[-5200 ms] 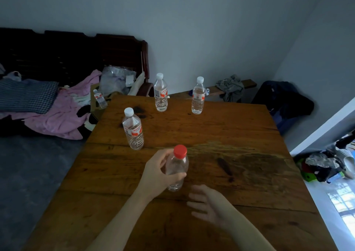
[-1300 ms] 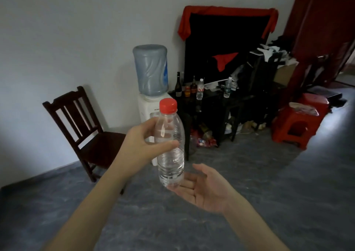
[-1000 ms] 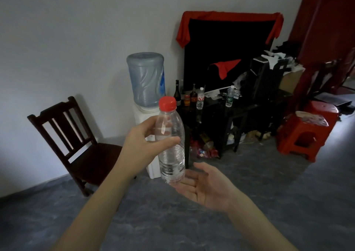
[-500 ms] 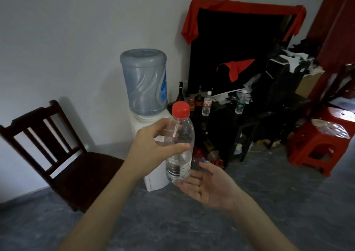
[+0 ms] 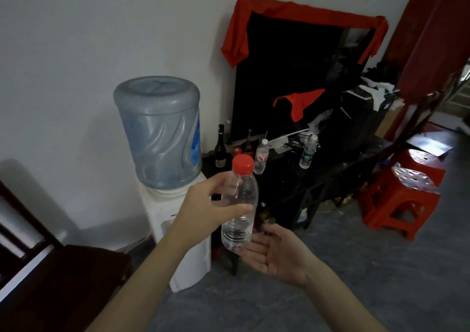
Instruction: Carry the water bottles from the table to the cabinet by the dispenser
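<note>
Head view shows us a clear water bottle (image 5: pixel 239 212) with a red cap (image 5: pixel 243 163), held upright in the air in front of us. Our left hand (image 5: pixel 203 214) grasps it around the upper body, the thumb across the near side and the fingers wrapped behind it, so the cap stands just above the hand and the lower half hangs below it. Our right hand (image 5: pixel 277 252) lies palm up with relaxed, straight fingers just under and to the right of the bottle's base; whether the fingertips touch the base, we cannot tell.

Beyond the left hand stands a white water dispenser (image 5: pixel 175 227) carrying a large bluish jug (image 5: pixel 160 133). Past the bottle, to the right of the dispenser, is a dark cabinet (image 5: pixel 315 176). On its top we see a white-capped bottle (image 5: pixel 261 160), a green-labelled bottle (image 5: pixel 307 153) and a dark glass bottle (image 5: pixel 220 148). Far to the right of the right hand stands a red plastic stool (image 5: pixel 404 199). Left of the left forearm is a dark wooden chair (image 5: pixel 58 280).
</note>
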